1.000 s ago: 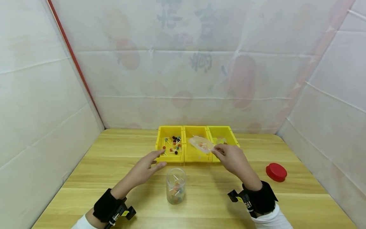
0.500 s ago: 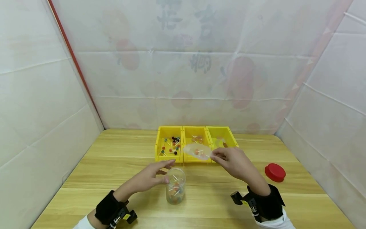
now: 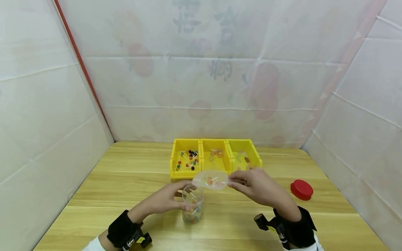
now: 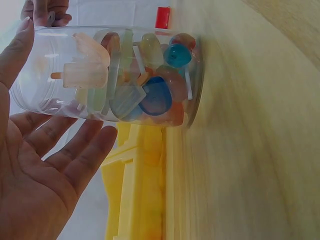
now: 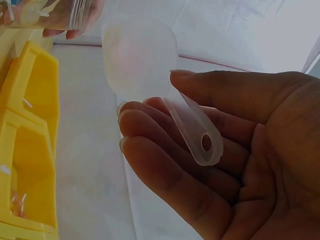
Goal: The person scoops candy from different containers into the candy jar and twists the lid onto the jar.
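We see the left hand (image 3: 163, 201) wrapped around a clear plastic jar (image 3: 192, 204) that stands upright on the wooden table (image 3: 125, 181), its fingers (image 4: 80, 150) and thumb curved about the jar's wall near the open mouth. The jar holds a heap of coloured lollipops (image 4: 150, 95) with white sticks. The right hand (image 3: 257, 186) pinches the handle of a translucent plastic scoop (image 3: 209, 180) between thumb and fingers (image 5: 165, 170); the handle's end, with its small hole, lies across the fingers. We find the scoop's bowl held just above the jar's mouth, carrying a few lollipops. Behind the jar, three yellow bins (image 3: 216, 157) stand side by side, touching: the left one holds many dark and red lollipops, the middle and right ones a few paler sweets each. A red lid (image 3: 302, 189) lies on the table well to the right, apart from the right hand. Black wrist straps (image 3: 120, 228) sit on both forearms.
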